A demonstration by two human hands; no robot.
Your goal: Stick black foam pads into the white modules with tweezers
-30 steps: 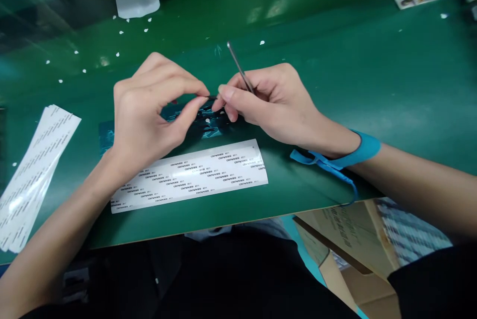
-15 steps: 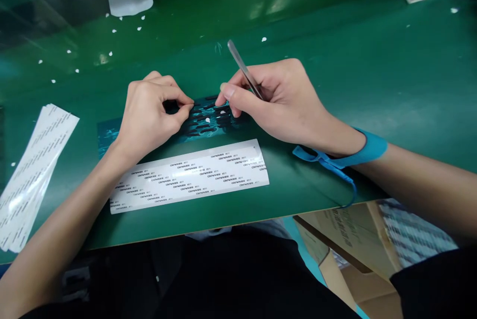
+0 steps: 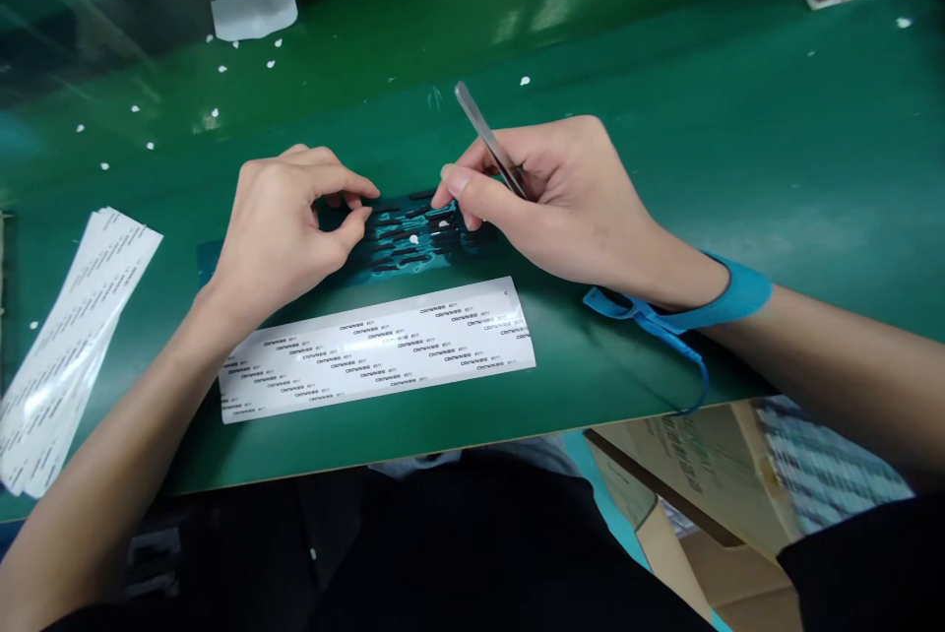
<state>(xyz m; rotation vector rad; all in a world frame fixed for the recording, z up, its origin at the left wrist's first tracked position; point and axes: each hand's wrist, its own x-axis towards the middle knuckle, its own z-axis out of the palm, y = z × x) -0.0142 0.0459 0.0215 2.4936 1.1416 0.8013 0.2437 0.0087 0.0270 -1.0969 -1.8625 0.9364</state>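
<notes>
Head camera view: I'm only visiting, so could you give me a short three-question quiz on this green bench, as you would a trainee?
1. True or false: the right hand holds the metal tweezers.
2. What lies on the green mat just nearer the person than the blue sheet of black strips? A) a white printed liner strip B) a screwdriver C) a cup
3. Fill in: the blue wrist strap sits on the ___ wrist.
Key: 1 true; 2 A; 3 right.
</notes>
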